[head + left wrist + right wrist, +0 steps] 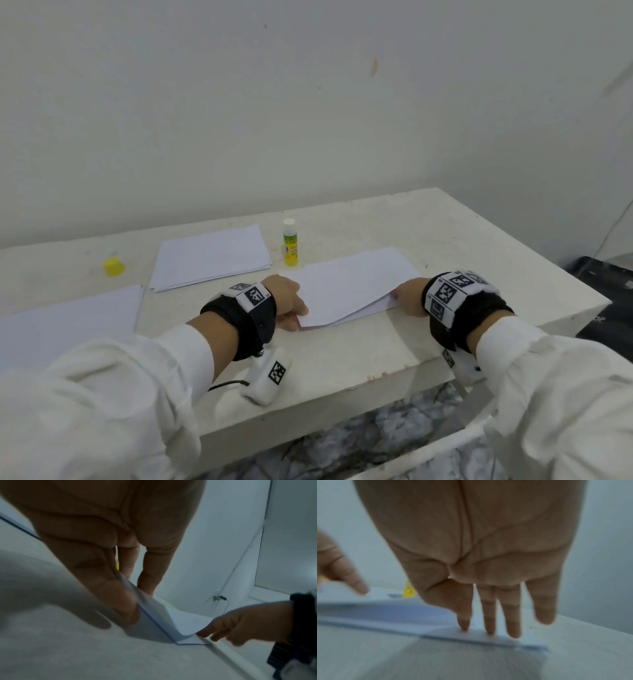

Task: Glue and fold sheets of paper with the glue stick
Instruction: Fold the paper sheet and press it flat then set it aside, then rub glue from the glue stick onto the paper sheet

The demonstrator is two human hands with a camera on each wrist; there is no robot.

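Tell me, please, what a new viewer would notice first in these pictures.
Both hands work a folded sheet at the table's near edge: the left hand pinches its left end, the right hand presses straight fingers on its right end. Behind stands an uncapped glue stick, its yellow cap far left.

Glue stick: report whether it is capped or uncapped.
Uncapped. The glue stick stands upright with its white glue tip bare, and the yellow cap sits apart on the table, far to its left.
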